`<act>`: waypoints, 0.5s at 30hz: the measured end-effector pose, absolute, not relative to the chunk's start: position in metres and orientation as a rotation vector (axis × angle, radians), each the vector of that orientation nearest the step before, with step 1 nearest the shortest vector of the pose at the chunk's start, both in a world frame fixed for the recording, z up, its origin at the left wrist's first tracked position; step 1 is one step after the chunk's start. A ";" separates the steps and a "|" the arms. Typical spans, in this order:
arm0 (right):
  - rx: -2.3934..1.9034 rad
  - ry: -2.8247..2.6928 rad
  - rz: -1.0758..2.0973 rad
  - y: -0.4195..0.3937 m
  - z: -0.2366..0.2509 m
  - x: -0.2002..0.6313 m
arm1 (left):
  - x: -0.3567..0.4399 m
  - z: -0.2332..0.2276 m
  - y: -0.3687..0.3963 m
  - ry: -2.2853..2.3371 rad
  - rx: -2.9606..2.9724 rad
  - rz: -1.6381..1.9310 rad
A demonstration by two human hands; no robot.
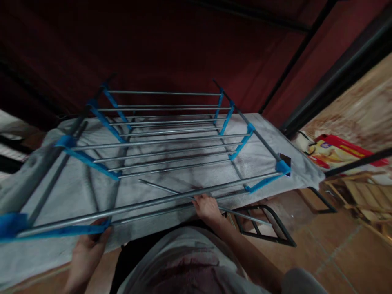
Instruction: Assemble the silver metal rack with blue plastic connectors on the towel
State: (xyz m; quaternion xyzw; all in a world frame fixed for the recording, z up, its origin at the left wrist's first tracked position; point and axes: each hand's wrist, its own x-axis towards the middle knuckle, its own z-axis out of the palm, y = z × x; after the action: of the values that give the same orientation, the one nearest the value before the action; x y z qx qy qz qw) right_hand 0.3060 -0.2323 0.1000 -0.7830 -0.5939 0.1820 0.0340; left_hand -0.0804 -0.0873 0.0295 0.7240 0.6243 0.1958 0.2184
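A rack of grey metal tubes and blue plastic brackets, with its frame nearest me, lies across a bed with a pale cover. My left hand is closed around the inner end of the near-left blue bracket, where a crossbar meets it. Some of its fingers are hidden beneath the bracket. Held in my right hand is a loose thin metal tube, which slants across the near crossbars. One end lies over the cover; the other sticks out past the bed's edge.
Red fabric hangs behind the bed, crossed by dark metal bars. At the right are a red and yellow box and a wooden piece. A black metal frame stands by the tiled floor. A small dark card-like object lies beside the right-hand bracket.
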 end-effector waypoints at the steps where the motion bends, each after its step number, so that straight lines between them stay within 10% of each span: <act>1: -2.413 -1.847 0.578 -0.231 0.096 0.307 | -0.076 0.035 -0.090 1.735 1.937 0.566; 15: -2.327 -1.890 0.338 -0.300 0.060 0.367 | -0.070 0.041 -0.095 1.517 1.621 0.760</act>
State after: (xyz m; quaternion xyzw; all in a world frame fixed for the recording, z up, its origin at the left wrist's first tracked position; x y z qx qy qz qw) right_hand 0.3674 -0.3005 0.0605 -0.7697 -0.6254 0.1118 0.0623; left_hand -0.0696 -0.0949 0.0407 0.6370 0.5960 0.2987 0.3870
